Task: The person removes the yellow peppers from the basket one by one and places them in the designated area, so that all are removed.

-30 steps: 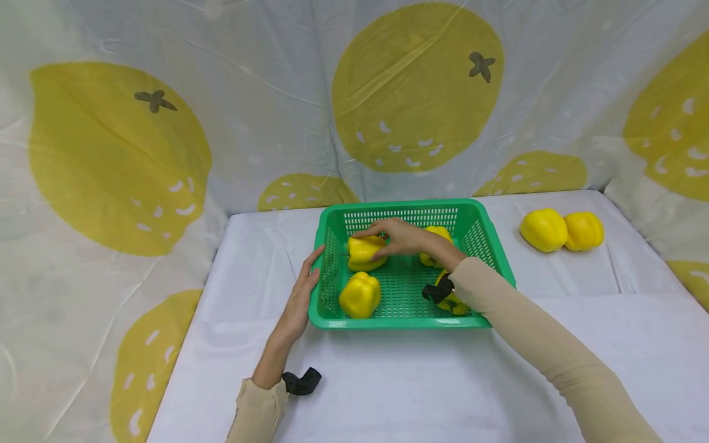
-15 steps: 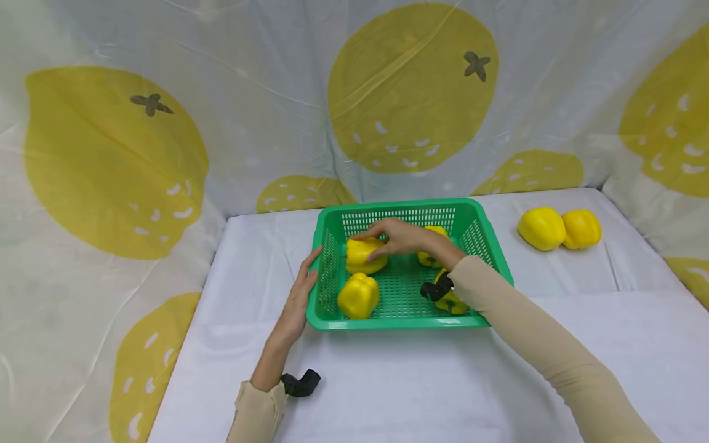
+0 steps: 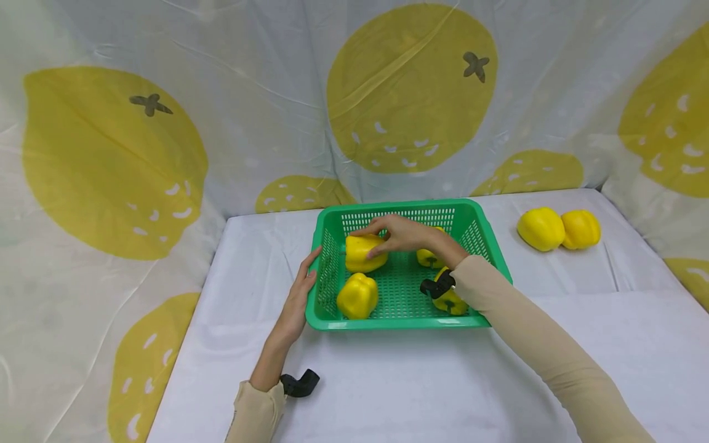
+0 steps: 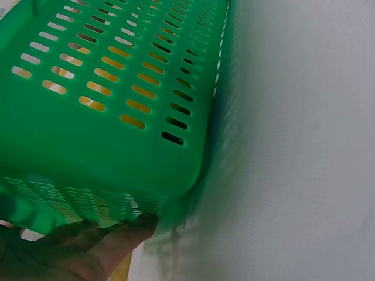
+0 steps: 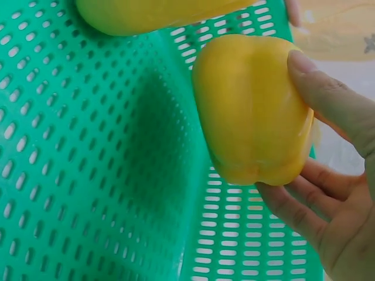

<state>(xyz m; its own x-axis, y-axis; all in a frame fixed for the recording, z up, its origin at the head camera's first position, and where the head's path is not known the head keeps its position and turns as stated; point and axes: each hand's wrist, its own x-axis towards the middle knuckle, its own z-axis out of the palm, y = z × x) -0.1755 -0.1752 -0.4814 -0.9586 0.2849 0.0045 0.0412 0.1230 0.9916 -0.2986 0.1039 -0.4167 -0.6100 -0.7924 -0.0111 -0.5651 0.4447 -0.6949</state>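
Note:
Inside the green perforated basket (image 3: 404, 323), my right hand (image 3: 403, 234) pinches a yellow bell pepper (image 3: 360, 253) near the left wall. The right wrist view shows the thumb on one side of this bell pepper (image 5: 252, 111) and fingers on the other. Outside the basket, my left hand (image 3: 296, 304) rests against its left side with fingers extended. Left-hand fingers (image 4: 126, 237) touch the basket wall (image 4: 99, 158) in the left wrist view. Another bell pepper (image 3: 357, 296) lies at the basket's front left. Two more, partly hidden by the right arm, lie at the right.
Two yellow bell peppers (image 3: 541, 229) lie side by side on the white cloth (image 3: 587, 344), right of the basket. A white curtain (image 3: 260, 92) printed with lemons hangs behind. Black camera mounts (image 3: 301, 384) sit on both wrists.
My right hand and the bell pepper it pinches have risen slightly within the basket. The left hand stays against the basket's side, and the head view has shifted a little.

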